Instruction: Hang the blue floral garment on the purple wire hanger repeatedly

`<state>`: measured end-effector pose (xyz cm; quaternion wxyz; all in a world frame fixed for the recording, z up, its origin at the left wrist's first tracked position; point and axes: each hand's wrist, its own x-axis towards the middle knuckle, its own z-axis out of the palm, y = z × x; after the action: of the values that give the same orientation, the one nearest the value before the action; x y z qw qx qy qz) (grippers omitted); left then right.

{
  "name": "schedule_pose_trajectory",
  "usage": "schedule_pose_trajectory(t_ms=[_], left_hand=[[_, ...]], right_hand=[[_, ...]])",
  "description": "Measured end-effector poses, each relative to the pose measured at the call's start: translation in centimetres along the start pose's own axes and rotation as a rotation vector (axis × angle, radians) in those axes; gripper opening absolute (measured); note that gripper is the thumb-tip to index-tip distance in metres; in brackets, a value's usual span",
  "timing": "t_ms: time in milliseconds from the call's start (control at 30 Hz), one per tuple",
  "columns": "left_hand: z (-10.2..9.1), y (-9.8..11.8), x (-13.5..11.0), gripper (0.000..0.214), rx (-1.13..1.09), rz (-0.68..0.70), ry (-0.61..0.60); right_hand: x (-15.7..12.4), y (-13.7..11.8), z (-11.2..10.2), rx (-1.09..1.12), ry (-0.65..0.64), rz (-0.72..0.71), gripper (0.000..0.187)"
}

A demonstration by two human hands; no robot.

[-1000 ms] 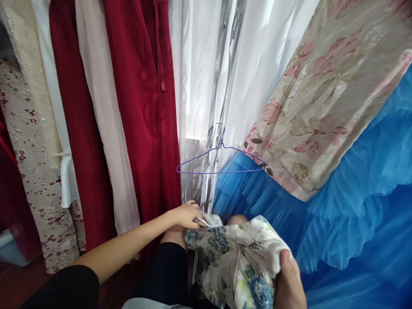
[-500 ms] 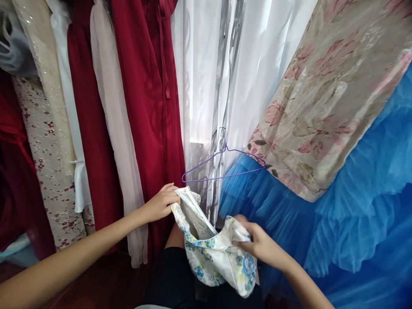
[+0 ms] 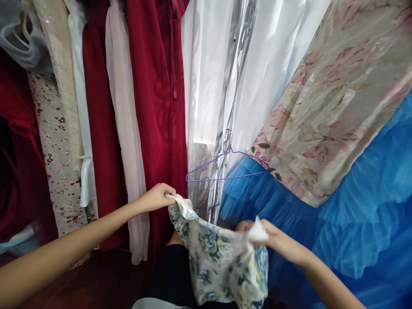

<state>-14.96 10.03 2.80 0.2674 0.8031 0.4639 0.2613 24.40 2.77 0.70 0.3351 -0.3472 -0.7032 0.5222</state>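
Observation:
A white floral garment (image 3: 212, 249) with blue and yellow flowers is stretched between my two hands above my lap. My left hand (image 3: 160, 196) pinches its upper left corner. At the other side my right hand (image 3: 273, 236) grips the upper right edge, where a bunched white bit of cloth sticks up, blurred by motion. The garment sags between them, and its lower end runs past the bottom of the view. Just beyond it hangs a purple wire hanger (image 3: 227, 177) with nothing on it, apart from both hands.
Dark red dresses (image 3: 157, 86), a pale pink one (image 3: 124, 107) and other long garments hang at left. White curtains (image 3: 209, 64) fill the back. A beige floral dress (image 3: 322, 128) and blue tulle (image 3: 347, 223) hang at right. The dark floor (image 3: 106, 279) shows below.
The garment has been spread wider and turned, so its opening no longer faces me and more printed cloth shows. My right hand has moved right; the view has shifted slightly left.

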Motion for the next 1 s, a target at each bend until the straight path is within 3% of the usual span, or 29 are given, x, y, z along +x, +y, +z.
schedule_pose_trajectory(t_ms=[100,167,233,333,467,567,733,933,1000], left_hand=[[0.9,-1.4,0.3,0.017,0.069,-0.015,-0.036],[1.1,-1.8,0.7,0.015,0.233,0.061,0.088],[0.8,-2.0,1.4,0.008,0.424,0.151,0.182],[-0.7,-1.9,3.1,0.013,0.507,0.222,0.204],[-2.4,-0.8,5.7,0.031,0.275,0.276,0.254],[-2.2,0.9,7.5,0.035,0.053,0.319,0.28],[-0.6,2.9,11.2,0.029,-0.083,0.369,0.197],[-0.2,4.4,13.4,0.022,-0.022,0.364,0.39],[0.0,5.0,13.0,0.022,0.094,0.325,0.456]], right_hand=[[1.3,0.4,-2.1,0.294,0.359,0.076,0.023],[2.3,0.4,-3.4,0.421,0.46,0.127,0.023],[3.4,0.2,-4.3,0.436,0.481,0.135,0.023],[5.2,-0.2,-5.3,0.241,0.503,0.02,0.027],[8.2,-0.6,-7.3,-0.354,0.653,-0.252,0.035],[10.8,-0.3,-9.3,-0.694,0.699,-0.213,0.042],[13.4,2.0,-10.8,-0.81,0.716,-0.075,0.014],[11.0,3.6,-10.0,-0.811,0.667,-0.168,0.01],[9.5,3.2,-10.5,-0.792,0.746,-0.214,0.026]])
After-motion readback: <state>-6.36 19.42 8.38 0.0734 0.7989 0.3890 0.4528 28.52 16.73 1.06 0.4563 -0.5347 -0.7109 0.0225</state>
